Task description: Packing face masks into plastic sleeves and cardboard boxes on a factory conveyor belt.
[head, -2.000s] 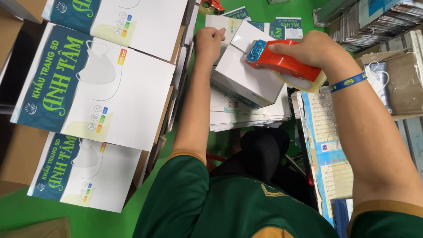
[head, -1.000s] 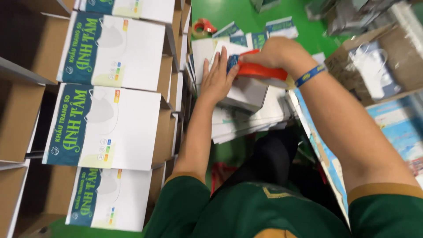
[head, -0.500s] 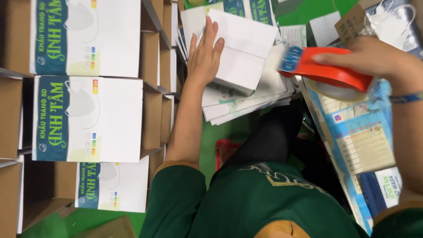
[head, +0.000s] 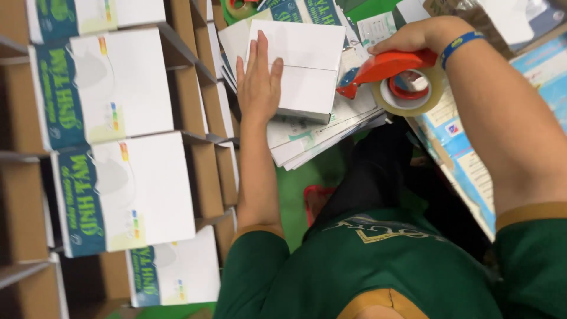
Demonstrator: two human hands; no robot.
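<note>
My left hand (head: 258, 80) lies flat, fingers spread, on the left side of a white folded carton box (head: 307, 68). The box rests on a pile of flattened white and green cartons (head: 322, 133). My right hand (head: 416, 36) grips the handle of a red tape dispenser (head: 390, 68) with a roll of clear tape (head: 407, 91). The dispenser's front edge is at the right side of the box, just off it. A blue wristband sits on my right wrist.
Rows of assembled white boxes with green printed ends (head: 118, 189) stand in brown cardboard dividers (head: 201, 171) on the left. Printed blue and white flat packs (head: 472, 159) lie to the right. Another red tape roll (head: 239, 7) sits at the top on the green floor.
The view has shifted right and down. My right hand has drawn the tape dispenser from over the box to its right side. My left hand has stayed pressed on the box.
</note>
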